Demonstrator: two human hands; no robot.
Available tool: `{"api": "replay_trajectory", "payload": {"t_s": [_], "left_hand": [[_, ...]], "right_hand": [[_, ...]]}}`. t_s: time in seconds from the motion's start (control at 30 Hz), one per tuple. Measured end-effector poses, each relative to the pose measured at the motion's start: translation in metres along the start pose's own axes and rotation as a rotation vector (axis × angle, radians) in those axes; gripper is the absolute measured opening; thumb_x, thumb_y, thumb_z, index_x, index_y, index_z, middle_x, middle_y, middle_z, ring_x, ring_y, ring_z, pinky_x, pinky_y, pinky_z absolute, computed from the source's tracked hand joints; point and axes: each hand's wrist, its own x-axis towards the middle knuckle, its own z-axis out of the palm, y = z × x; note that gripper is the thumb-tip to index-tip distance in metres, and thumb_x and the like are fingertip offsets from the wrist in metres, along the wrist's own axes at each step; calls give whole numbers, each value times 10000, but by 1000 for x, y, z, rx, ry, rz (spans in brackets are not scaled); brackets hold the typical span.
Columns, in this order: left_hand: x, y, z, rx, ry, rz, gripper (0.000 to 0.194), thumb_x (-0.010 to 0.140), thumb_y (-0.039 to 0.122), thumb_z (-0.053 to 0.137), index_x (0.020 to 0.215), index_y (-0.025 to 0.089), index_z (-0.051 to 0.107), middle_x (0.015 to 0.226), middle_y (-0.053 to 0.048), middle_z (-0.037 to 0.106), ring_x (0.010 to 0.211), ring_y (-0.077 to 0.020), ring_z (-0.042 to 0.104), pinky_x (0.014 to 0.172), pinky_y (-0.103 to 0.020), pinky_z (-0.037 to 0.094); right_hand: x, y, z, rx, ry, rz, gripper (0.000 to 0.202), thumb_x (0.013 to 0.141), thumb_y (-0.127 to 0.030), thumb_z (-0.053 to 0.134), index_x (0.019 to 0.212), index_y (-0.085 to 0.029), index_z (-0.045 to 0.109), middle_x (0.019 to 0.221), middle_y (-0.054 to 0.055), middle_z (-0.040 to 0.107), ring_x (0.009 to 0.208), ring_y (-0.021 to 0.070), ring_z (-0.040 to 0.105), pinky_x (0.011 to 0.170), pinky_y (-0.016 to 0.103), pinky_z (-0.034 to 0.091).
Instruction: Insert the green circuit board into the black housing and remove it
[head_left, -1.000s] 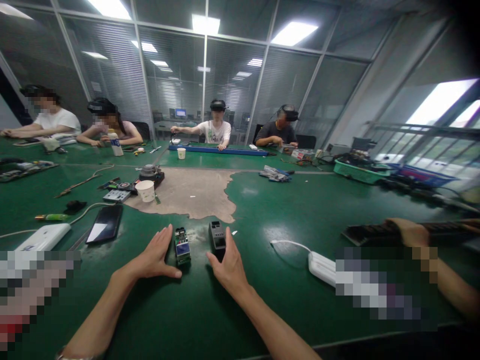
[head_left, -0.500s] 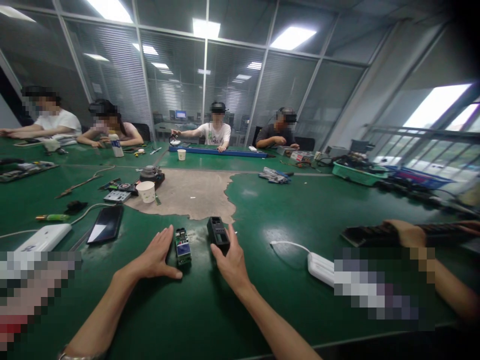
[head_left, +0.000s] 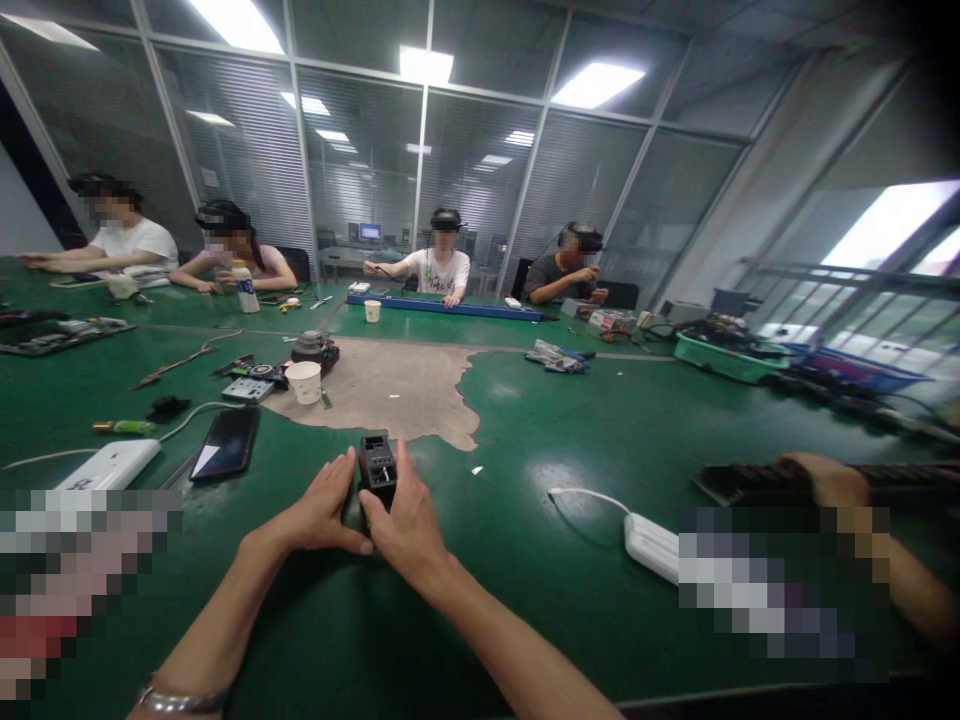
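Note:
My right hand (head_left: 412, 515) grips a black plastic housing (head_left: 377, 468) with open slots in its upper face, thumb on the near left side and fingers along the right. To its left lies my left hand (head_left: 321, 512), open, fingers stretched forward and thumb pointing right, close to the housing's left side. Whether the left fingers touch the housing I cannot tell. The small green circuit board with a blue part, seen earlier between the hands, is hidden now at the spot where the housing is.
A phone (head_left: 225, 443) and white power bank (head_left: 112, 465) lie left; a paper cup (head_left: 304, 384) stands beyond. Another white device with cable (head_left: 651, 548) lies right. A neighbour's hand (head_left: 832, 485) rests on a dark long part (head_left: 750, 482). Several people sit opposite.
My right hand has carried the black housing left, to where the circuit board lay beside my left hand. The board has gone out of sight. The view has shifted slightly.

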Motion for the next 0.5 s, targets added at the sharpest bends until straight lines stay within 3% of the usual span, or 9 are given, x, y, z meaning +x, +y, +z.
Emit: {"api": "replay_trajectory", "payload": {"t_s": [0.2, 0.37, 0.5], "left_hand": [[2, -2, 4, 34, 14, -6, 1465, 603, 643, 774, 1511, 41, -206, 1595, -313, -12, 1475, -423, -3, 1193, -540, 74], [2, -6, 5, 110, 31, -22, 1466, 581, 633, 771, 1514, 104, -229, 1602, -295, 55, 1463, -460, 41, 1164, -608, 107], [1, -6, 3, 149, 20, -53, 1473, 556, 646, 762, 1522, 73, -191, 1597, -305, 57, 1460, -469, 23, 1159, -615, 86]], "right_hand": [[-4, 5, 9, -102, -38, 20, 900, 779, -251, 655, 1536, -94, 194, 1372, 208, 552, 1230, 345, 567, 1015, 477, 480], [-12, 10, 11, -137, -36, -23, 888, 776, -230, 650, 1531, -67, 211, 1382, 223, 538, 1233, 366, 559, 1022, 499, 478], [-20, 22, 17, -128, -53, -41, 925, 757, -209, 665, 1533, -51, 189, 1456, 235, 457, 1314, 362, 486, 1083, 499, 429]]}}
